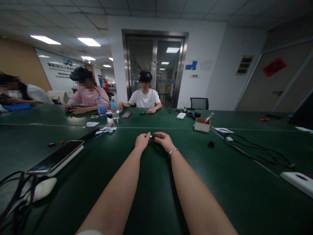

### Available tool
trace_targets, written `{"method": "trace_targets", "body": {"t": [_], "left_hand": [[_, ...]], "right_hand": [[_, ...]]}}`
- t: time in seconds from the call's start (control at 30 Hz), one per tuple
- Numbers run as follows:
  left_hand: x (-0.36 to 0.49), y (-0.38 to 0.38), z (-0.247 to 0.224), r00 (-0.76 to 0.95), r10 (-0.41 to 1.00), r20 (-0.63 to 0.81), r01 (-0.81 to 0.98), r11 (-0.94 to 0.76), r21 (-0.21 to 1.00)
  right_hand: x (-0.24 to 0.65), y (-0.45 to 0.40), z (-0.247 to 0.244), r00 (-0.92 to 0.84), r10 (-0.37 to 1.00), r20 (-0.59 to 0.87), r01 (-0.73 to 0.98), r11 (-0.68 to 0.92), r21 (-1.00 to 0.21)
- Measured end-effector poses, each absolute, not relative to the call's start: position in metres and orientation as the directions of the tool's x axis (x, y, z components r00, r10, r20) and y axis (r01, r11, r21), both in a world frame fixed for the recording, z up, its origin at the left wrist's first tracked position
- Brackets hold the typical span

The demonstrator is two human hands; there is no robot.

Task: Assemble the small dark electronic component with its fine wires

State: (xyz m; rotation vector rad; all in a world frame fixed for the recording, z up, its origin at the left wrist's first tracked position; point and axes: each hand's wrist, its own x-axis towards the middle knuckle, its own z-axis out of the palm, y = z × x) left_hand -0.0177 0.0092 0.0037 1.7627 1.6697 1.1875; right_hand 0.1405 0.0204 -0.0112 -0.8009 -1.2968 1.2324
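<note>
A small black object with a silver end [153, 137] is held between my two hands, just above the green table [156, 182]. Its exact kind is too small to make out. My left hand [142, 142] is closed, thumb and fingertips pinching the silver end. From the other side, my right hand [165, 141] has its fingers closed around the black part. A silver bangle [173, 152] circles my right wrist. Part of the object is hidden behind the fingers.
On the left lie a phone [57, 157] on a white box, black cables and a white mouse-like object [45, 189]. Paper scraps [106, 130] and water bottles [114, 108] stand farther off. To the right are a small box [202, 125] and cables [259, 151]. Several people sit across.
</note>
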Motion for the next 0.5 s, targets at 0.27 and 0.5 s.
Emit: {"method": "trace_targets", "body": {"t": [0.27,0.5], "left_hand": [[-0.015,0.001,0.013,-0.14,0.952,0.274,0.653,-0.119,0.748],[-0.016,0.012,0.002,-0.128,0.964,0.234,0.52,-0.136,0.843]], "right_hand": [[0.143,0.019,-0.01,-0.18,0.952,0.246,-0.15,0.22,-0.964],[0.142,0.016,-0.007,-0.169,0.96,0.225,-0.248,0.179,-0.952]]}}
